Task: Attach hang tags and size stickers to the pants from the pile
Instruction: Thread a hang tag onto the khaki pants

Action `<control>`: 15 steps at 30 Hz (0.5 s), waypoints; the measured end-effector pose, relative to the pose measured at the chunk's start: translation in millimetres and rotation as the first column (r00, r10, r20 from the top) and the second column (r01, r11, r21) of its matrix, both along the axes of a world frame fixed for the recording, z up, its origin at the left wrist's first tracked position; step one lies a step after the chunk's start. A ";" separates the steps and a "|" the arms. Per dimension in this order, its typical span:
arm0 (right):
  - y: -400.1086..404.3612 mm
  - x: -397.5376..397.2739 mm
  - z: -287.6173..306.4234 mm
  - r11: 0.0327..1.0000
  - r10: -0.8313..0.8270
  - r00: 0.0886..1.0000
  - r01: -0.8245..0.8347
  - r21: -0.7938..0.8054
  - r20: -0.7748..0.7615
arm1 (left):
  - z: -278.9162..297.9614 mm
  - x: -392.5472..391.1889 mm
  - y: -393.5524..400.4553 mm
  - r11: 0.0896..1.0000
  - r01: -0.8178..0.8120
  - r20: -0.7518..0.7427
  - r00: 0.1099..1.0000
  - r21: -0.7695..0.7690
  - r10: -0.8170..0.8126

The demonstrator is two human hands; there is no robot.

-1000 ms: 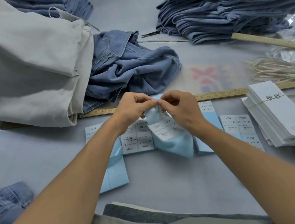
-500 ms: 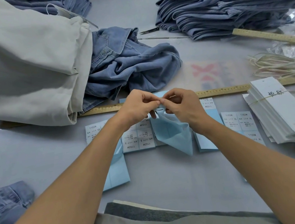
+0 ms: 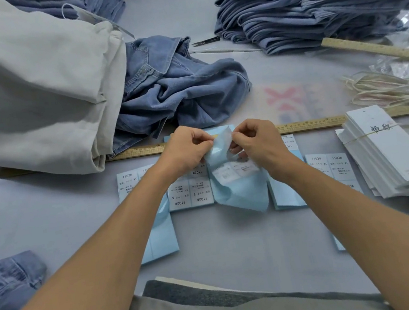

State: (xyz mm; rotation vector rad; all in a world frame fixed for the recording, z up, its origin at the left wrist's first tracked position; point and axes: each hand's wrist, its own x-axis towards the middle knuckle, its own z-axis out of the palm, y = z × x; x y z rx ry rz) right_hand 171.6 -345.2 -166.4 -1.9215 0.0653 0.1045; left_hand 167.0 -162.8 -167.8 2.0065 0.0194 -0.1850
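Observation:
A light-blue sticker sheet [image 3: 241,191] is lifted off the table in front of me. My left hand [image 3: 184,149] pinches its top left edge. My right hand [image 3: 255,140] pinches a white size sticker [image 3: 226,138] peeled up from its top. More sticker sheets [image 3: 190,192] lie flat in a row beneath. A bundle of white hang tags [image 3: 388,150] sits at the right. Crumpled blue denim pants [image 3: 177,91] lie behind the ruler, and a tall stack of folded pants [image 3: 313,5] stands at the back right.
A wooden ruler [image 3: 323,123] crosses the table behind my hands; a second ruler [image 3: 376,48] lies by the stack. A large grey cloth sack [image 3: 35,85] fills the left. Strings [image 3: 386,88] and small snips [image 3: 206,41] lie further back. Denim [image 3: 5,282] sits at the lower left.
The sticker sheet has flipped so its printed labels face me again, and my right hand has pulled a white sticker up from its top edge.

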 end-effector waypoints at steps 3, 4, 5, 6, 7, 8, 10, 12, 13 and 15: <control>-9.6 4.1 7.3 0.981 -0.100 0.988 0.117 0.152 -0.120 | -11.5 -3.2 2.2 0.993 -0.079 0.011 0.997 0.084 0.078; -12.2 4.4 11.8 0.972 -0.116 0.982 0.144 0.187 -0.152 | -13.7 -5.5 3.1 0.989 -0.086 0.023 0.996 0.120 0.084; -15.7 5.3 17.6 0.966 -0.126 0.977 0.160 0.202 -0.170 | -14.6 -7.4 3.7 0.984 -0.084 0.032 0.996 0.159 0.080; -20.3 6.1 24.7 0.963 -0.135 0.975 0.172 0.208 -0.178 | -14.9 -9.0 4.0 0.976 -0.080 0.041 0.996 0.202 0.073; -26.8 5.9 32.7 0.956 -0.154 0.972 0.193 0.220 -0.180 | -15.1 -10.3 4.5 0.967 -0.072 0.052 0.997 0.245 0.061; -35.7 4.7 42.0 0.942 -0.186 0.966 0.227 0.246 -0.179 | -14.1 -11.4 5.3 0.958 -0.064 0.063 0.997 0.280 0.048; -58.2 -2.1 63.4 0.897 -0.263 0.948 0.309 0.316 -0.181 | -7.7 -13.7 5.9 0.945 -0.084 0.061 0.996 0.316 0.068; -79.2 -19.5 85.6 0.871 -0.308 0.932 0.358 0.337 -0.192 | 3.2 -17.2 4.6 0.908 -0.127 0.068 0.992 0.398 0.109; -87.3 -32.4 96.3 0.869 -0.315 0.929 0.365 0.334 -0.195 | 11.9 -22.7 2.3 0.881 -0.177 0.119 0.983 0.439 0.138; -97.0 -63.4 114.5 0.865 -0.329 0.926 0.375 0.334 -0.188 | 37.9 -44.9 -10.6 0.884 -0.329 0.350 0.913 0.332 0.208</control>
